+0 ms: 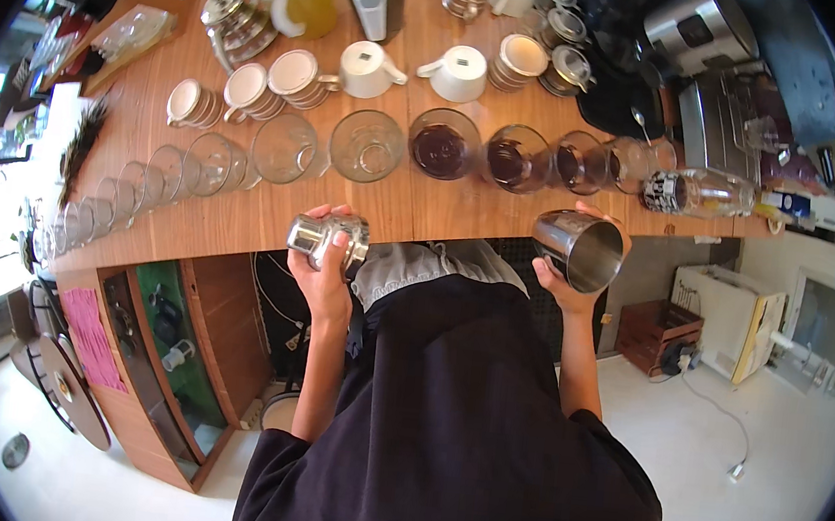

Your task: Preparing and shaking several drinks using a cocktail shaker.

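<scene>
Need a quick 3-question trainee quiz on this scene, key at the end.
1. Multiple choice. What does the right hand hold?
A) a white mug
B) a metal cup
C) a drinking glass
2. True or false: the slatted brown crate stands on the floor.
3. Either/or. Is the smaller silver piece in the left hand touching that cup, or apart from it?

Key: 1 B; 2 true; 3 apart.
</scene>
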Demonstrator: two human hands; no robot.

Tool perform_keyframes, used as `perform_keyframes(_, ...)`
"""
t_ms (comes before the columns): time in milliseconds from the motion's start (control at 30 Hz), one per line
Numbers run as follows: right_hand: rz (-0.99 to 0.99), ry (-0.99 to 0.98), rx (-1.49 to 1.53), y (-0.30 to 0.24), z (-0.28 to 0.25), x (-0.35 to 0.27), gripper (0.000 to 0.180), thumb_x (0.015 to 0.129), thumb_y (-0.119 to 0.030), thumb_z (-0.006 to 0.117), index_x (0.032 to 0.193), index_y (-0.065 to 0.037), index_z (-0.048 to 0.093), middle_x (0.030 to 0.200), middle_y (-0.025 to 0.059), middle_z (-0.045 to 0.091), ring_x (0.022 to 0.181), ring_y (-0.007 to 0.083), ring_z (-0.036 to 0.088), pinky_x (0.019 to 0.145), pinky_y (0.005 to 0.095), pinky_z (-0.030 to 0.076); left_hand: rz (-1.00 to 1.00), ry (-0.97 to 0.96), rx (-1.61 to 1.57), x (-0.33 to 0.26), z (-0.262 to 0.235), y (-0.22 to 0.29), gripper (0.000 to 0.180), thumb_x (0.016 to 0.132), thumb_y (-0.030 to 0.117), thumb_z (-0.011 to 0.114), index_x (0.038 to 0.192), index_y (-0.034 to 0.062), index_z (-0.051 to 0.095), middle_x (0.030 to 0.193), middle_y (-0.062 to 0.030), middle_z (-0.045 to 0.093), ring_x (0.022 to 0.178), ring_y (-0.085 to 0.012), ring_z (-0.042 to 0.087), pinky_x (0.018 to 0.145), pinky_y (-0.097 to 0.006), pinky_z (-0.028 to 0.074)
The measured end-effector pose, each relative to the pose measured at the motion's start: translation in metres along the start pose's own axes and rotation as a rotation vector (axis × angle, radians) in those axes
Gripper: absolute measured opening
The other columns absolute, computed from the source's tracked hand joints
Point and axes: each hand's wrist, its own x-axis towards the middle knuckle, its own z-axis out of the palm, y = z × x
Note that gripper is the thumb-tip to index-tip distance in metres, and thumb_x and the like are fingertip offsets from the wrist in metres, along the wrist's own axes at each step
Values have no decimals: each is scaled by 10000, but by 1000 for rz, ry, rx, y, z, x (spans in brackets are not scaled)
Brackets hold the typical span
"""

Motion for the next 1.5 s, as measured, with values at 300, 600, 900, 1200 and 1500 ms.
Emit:
perform_keyframes(300, 391, 197, -186, 52, -30, -32, 836, 666, -104, 968, 1333, -23, 471, 1303, 145, 594, 1173, 216, 604, 993, 368, 516, 6, -313, 325, -23, 61, -42, 399, 851, -3, 785, 1197, -3, 586, 1103, -87, 693, 979, -147, 662, 852, -296, 548)
perform_keyframes(600, 366, 101, -228, 64, -58, -13, 1093, 673, -230, 986, 1517, 2, 333, 1420, 209, 506, 1292, 304, 558, 1077, 417, 461, -59, -225, 272, -54, 120, -88, 490, 823, 15, 841, 1230, -19, 569, 1122, -76, 669, 998, -136, 661, 881, -288, 541)
perform_keyframes(900, 257, 27, -130, 70, -99, -35, 1065, 784, -256, 905, 1567, 12, 235, 1473, 242, 460, 1366, 345, 491, 1155, 463, 382, -137, -209, 164, -76, 140, -97, 463, 838, -19, 800, 1245, -28, 577, 1157, -84, 660, 1023, -164, 669, 895, -307, 544)
perform_keyframes(1200, 198, 329, -332, 55, -157, -20, 968, 867, -275, 822, 1579, -5, 225, 1504, 239, 412, 1425, 348, 413, 1188, 479, 327, 37, -411, 219, -68, 137, -111, 432, 769, -2, 800, 1150, 6, 596, 1107, -99, 674, 1002, -169, 664, 925, -318, 522)
perform_keyframes(1500, 111, 283, -213, 137, -198, 69, 1222, 640, -226, 992, 1563, -24, 216, 1468, 206, 444, 1369, 304, 463, 1155, 428, 372, 193, -340, 266, -76, 157, -106, 481, 766, 65, 838, 1165, 5, 576, 1153, -121, 669, 1059, -195, 644, 972, -342, 508)
